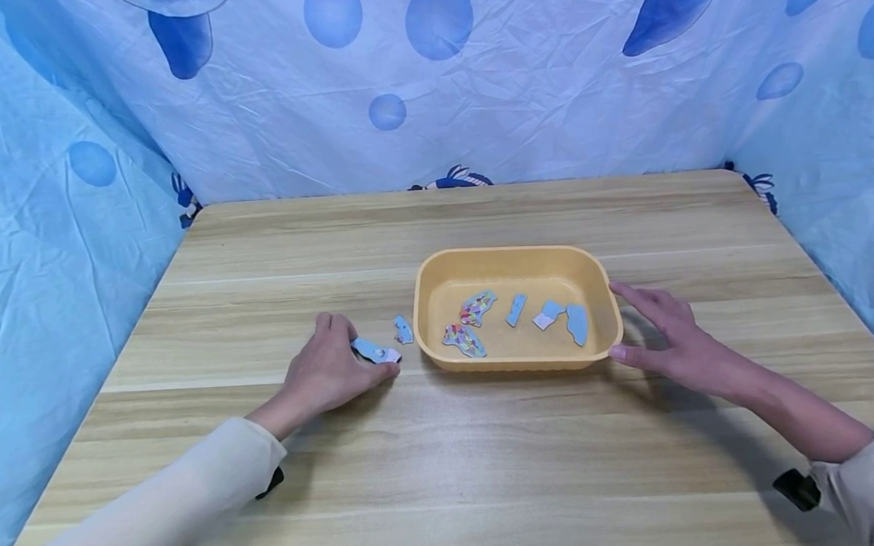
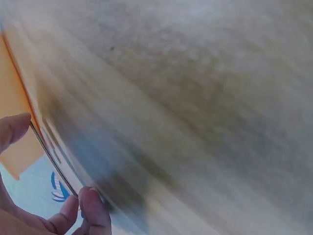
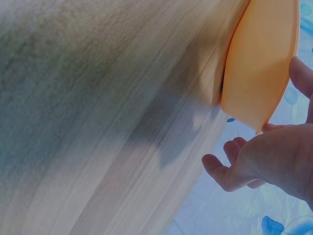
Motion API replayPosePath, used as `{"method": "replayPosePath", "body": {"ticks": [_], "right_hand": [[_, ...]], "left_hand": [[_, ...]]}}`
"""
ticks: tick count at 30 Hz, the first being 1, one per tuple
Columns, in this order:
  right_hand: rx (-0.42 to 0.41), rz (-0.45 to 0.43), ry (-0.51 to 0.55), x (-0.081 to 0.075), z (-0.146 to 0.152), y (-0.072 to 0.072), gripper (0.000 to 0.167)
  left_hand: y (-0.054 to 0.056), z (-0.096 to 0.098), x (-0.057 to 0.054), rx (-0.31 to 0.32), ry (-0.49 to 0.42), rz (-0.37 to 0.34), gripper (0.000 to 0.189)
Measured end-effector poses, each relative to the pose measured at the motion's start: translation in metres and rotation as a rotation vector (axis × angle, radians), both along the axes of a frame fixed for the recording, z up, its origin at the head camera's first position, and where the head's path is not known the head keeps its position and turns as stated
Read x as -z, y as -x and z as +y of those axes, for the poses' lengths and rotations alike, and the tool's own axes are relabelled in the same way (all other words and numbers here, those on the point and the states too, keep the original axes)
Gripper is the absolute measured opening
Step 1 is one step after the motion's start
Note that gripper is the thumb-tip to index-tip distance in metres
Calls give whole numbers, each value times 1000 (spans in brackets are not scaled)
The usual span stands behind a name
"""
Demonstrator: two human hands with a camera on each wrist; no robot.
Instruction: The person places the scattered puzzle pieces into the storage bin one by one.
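Note:
Left of the tray, my left hand (image 1: 326,365) pinches a flat light-blue puzzle piece (image 1: 374,351) by its edges, thumb at one end and fingertips at the other. The left wrist view shows this piece edge-on as a thin dark line (image 2: 53,157). My right hand (image 1: 674,334) touches the right end of a yellow-orange plastic tray (image 1: 517,360), thumb and forefinger spread along its rim. In the right wrist view the other fingers (image 3: 220,171) hang loosely bent beside the tray. Between the left hand and the tray lies a small blue puzzle piece (image 1: 404,329).
Inside the tray lie several puzzle pieces: two multicoloured ones (image 1: 478,307) at the left, a narrow blue strip (image 1: 516,310), and blue pieces (image 1: 577,324) at the right. Blue patterned cloth (image 1: 517,109) hangs behind and beside the wooden table (image 1: 450,489).

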State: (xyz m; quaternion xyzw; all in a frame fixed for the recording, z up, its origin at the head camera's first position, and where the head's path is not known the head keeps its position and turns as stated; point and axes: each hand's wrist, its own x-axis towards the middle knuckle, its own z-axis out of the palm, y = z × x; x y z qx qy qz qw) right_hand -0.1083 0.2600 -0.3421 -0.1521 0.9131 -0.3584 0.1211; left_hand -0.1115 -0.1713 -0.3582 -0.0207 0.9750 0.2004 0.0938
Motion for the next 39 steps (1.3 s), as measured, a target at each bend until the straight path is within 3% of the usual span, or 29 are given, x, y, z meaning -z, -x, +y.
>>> {"method": "replayPosePath", "body": {"ticks": [11,22,39], "right_hand": [[2,-4,-5,-1,0,0,85],[3,-7,-4,-2,0,1,84],[1,-19,-13,-3,0,3,84]], "left_hand": [[2,-2,-6,-3,-89,-2,76],[0,-4,-18,4,-163,63,75],[-2,12,-51,28,-240,116,77]]}}
